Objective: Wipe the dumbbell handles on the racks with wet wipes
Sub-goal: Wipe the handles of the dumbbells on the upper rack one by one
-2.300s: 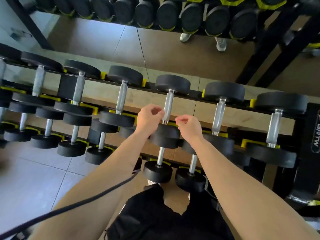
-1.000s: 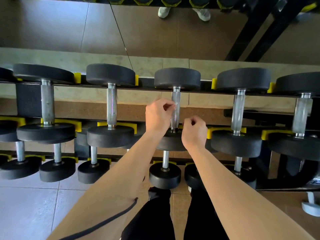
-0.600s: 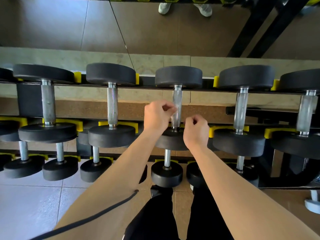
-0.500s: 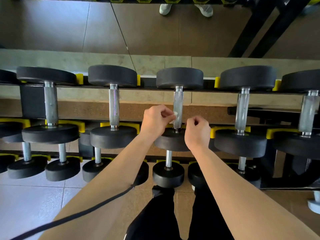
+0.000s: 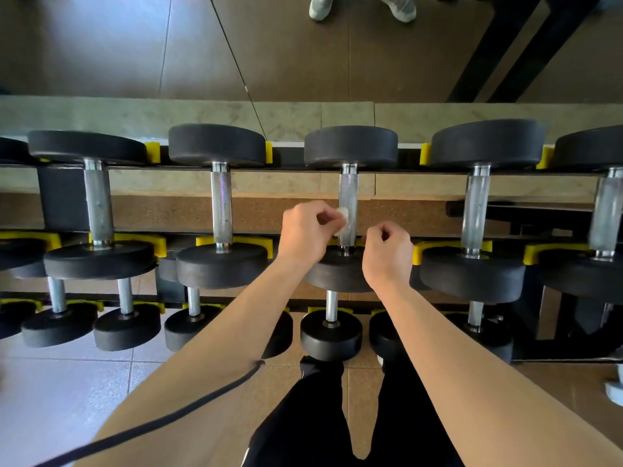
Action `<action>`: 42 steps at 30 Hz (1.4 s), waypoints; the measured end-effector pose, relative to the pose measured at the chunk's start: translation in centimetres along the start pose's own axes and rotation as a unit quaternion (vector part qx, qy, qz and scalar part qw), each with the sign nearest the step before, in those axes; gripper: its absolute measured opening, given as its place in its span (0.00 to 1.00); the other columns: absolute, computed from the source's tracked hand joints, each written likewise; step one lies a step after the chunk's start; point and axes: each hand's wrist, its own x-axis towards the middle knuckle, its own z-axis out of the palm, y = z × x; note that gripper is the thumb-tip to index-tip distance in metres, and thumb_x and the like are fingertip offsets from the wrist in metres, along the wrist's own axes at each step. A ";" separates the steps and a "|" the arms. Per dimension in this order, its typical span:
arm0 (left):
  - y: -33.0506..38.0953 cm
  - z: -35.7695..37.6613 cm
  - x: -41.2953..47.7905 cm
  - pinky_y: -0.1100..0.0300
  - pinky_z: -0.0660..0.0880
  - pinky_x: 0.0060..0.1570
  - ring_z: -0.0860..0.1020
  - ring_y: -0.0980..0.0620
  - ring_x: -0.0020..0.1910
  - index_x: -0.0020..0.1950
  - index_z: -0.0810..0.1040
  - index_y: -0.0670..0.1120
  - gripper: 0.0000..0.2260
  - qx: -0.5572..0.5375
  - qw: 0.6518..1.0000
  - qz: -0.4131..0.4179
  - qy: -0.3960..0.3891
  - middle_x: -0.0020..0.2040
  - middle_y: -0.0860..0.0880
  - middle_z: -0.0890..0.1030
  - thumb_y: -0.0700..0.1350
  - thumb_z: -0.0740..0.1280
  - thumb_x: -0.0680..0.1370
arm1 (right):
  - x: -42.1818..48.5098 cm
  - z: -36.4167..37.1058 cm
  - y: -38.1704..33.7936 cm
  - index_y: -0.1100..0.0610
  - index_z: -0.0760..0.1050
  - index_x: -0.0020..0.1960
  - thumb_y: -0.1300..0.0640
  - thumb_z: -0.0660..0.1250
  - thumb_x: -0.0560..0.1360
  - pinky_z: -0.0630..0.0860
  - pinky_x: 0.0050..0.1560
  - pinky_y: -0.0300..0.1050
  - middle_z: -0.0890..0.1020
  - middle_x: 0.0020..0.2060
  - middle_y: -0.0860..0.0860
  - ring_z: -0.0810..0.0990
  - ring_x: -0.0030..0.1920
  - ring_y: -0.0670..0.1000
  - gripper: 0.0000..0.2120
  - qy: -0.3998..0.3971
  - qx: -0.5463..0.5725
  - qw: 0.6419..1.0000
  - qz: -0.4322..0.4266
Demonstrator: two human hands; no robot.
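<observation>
A row of black dumbbells lies on the top tier of a rack. The middle dumbbell's knurled steel handle is in front of me. My left hand pinches a small white wet wipe and holds it against the left side of that handle, near its lower end. My right hand hovers just right of the handle above the near weight head. Its fingers are curled, and nothing shows in them.
Neighbouring dumbbell handles lie to either side in yellow saddles. Smaller dumbbells fill the lower tiers. A mirror behind the rack reflects two shoes. A black cord crosses my left forearm. My legs stand close to the rack.
My left hand has slid a little down the middle handle, and the white wipe now shows at its fingertips. My right hand stays curled beside the handle.
</observation>
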 end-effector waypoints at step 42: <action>2.4 1.2 2.6 0.78 0.70 0.47 0.76 0.65 0.43 0.50 0.84 0.47 0.02 0.011 0.986 0.083 0.144 0.45 0.57 0.81 0.42 0.72 0.78 | 0.3 0.0 0.9 0.55 0.76 0.42 0.59 0.62 0.81 0.70 0.35 0.38 0.78 0.34 0.50 0.76 0.33 0.45 0.10 -0.011 0.023 0.999 -0.019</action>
